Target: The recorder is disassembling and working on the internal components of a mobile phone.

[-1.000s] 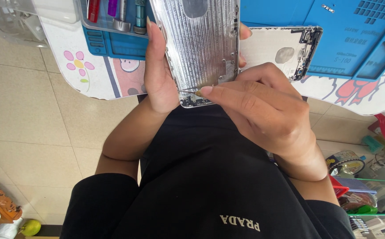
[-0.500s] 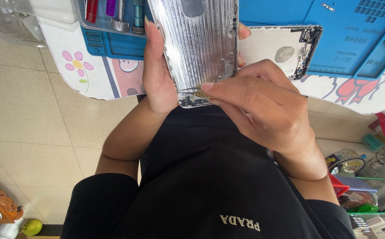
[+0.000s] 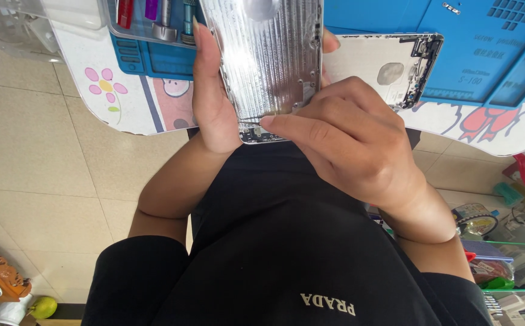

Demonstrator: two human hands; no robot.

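My left hand (image 3: 214, 102) is wrapped around the left edge of a silver metal phone back housing (image 3: 268, 60) and holds it upright above my lap. My right hand (image 3: 353, 145) is closed with pinched fingers on a thin metal tool (image 3: 251, 124). The tool's tip rests at the housing's lower edge, close to my left palm. Its body is mostly hidden by my fingers.
A second phone frame (image 3: 389, 66) lies on the table beside a blue work mat (image 3: 492, 48). A blue tray of screwdrivers (image 3: 154, 18) stands at the table's left. The tabletop (image 3: 124, 102) has a cartoon-print cover. Clutter sits on the floor at the right (image 3: 480, 223).
My right hand has shifted very slightly along the housing's lower edge. The left hand and the housing stay where they were.
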